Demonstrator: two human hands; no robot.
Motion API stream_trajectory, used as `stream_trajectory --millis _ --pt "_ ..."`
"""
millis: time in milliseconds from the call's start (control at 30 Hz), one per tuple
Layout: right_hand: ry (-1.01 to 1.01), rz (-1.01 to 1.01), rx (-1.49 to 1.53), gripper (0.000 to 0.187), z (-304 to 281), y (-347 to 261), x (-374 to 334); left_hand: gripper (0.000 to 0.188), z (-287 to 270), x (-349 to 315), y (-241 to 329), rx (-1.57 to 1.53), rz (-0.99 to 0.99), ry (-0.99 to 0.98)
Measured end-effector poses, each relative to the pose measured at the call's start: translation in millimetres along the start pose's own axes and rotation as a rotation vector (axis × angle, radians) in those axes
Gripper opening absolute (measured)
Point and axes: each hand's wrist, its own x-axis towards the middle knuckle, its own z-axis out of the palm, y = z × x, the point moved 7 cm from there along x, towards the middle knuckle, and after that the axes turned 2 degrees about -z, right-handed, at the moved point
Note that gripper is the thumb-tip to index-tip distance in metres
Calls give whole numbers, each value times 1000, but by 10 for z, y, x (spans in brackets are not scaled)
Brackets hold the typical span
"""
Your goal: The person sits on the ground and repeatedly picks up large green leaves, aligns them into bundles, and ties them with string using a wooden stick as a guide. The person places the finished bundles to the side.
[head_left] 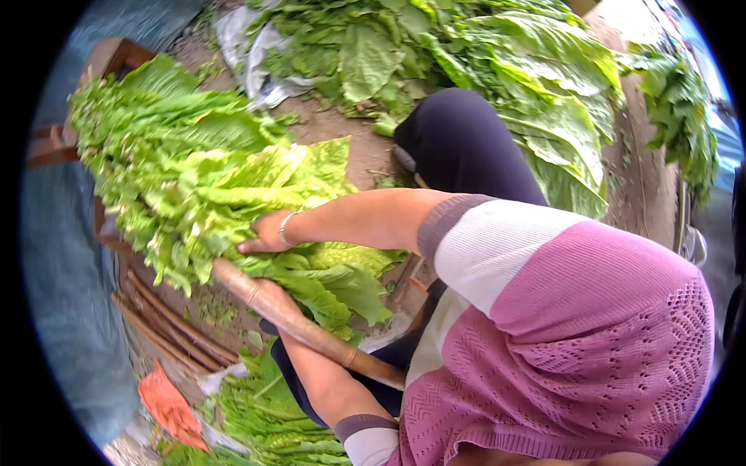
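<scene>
Leaf bundle [194,186]: bright yellow-green, veined. Leaf pile [482,70]: darker green. Stick [303,326]: reddish-brown. Sweater [575,349]: pink openwork knit, with white and grey-mauve sleeve bands. Trousers [466,147]: dark navy. Cloth scrap [171,408]: orange. Bracelet [286,228]: silver.

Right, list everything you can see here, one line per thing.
leaf bundle: one, green, centre left, lying over a stick
wooden stick: one, brown, slanting under the bundle
spare sticks: several, brown, on the ground lower left
leaf heap: one, green, along the top
small leaf pile: one, green, bottom centre
plastic sheet: one, pale grey, top, under the heap
orange scrap: one, lower left
wooden frame: one, brown, upper left
bracelet: one, silver, right wrist
right hand: flat on the bundle
left hand: at the stick, mostly hidden
sweater: pink and white, lower right
</scene>
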Motion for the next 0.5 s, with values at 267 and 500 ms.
stream_trajectory --millis 267,500 --pt "235 -101 -225 32 -2923 530 -1078 43 -874 -346 -85 -118 -199 211" --pt "327 787 -431 26 -2688 3706 -2915 32 -1154 -1586 657 -460 -232 161"
